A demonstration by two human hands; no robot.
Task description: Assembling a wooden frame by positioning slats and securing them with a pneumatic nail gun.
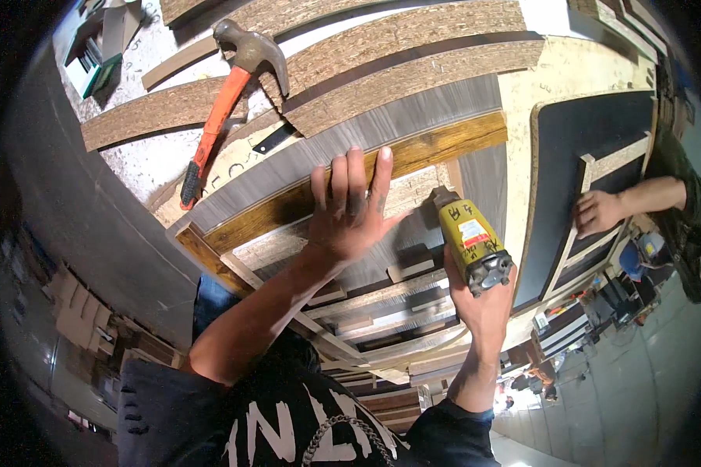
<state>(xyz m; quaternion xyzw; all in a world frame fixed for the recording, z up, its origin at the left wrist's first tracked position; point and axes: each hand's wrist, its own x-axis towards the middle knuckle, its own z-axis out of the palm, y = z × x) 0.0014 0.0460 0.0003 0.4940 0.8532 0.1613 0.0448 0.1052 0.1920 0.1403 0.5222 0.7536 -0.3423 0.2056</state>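
My left hand (pixel 346 210) lies with its fingers stretched out over a brown-stained wooden strip (pixel 448 144). That strip runs along a grey wood-grain panel (pixel 452 103). In my right hand (pixel 483 307) is a yellow pneumatic nail gun (pixel 467 233), gripped by its handle. The gun's nose (pixel 442 194) points away from me, just below the strip's right part; whether it touches wood cannot be made out. Under both hands lies a frame of light wood pieces, with a pale rail (pixel 424 333) crossing it nearer to me.
Beyond the panel lies a claw hammer (pixel 216 117) with an orange handle, among several chipboard strips (pixel 413 82). A small black flat piece (pixel 276 138) is beside it. At right, another person's hand (pixel 598 212) rests on a wooden frame over a dark panel (pixel 557 156).
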